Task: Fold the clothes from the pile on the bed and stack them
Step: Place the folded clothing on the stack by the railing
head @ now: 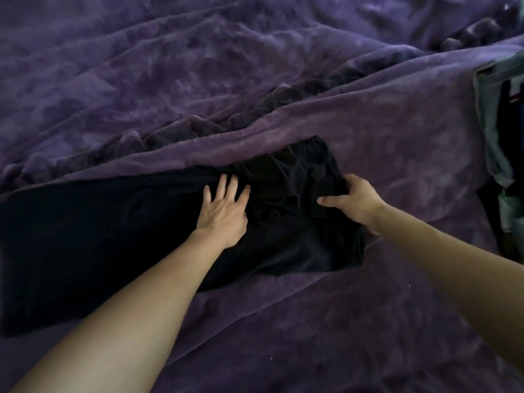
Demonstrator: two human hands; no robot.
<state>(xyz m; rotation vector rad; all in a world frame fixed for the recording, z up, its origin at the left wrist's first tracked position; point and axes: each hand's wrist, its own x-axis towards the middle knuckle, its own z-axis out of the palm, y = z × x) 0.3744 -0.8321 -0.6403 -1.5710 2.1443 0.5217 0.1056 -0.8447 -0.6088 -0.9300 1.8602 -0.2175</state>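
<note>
Pressing flat on a black garment [119,251], the left hand [224,214] has fingers spread, gripping nothing. Right hand [354,202] pinches a bunched fold at the garment's 3 o'clock end — thumb on top, fingers curled beneath. Garment lies across the purple bed [312,321]; other clothes [502,131] sit at far 3 o'clock.
</note>
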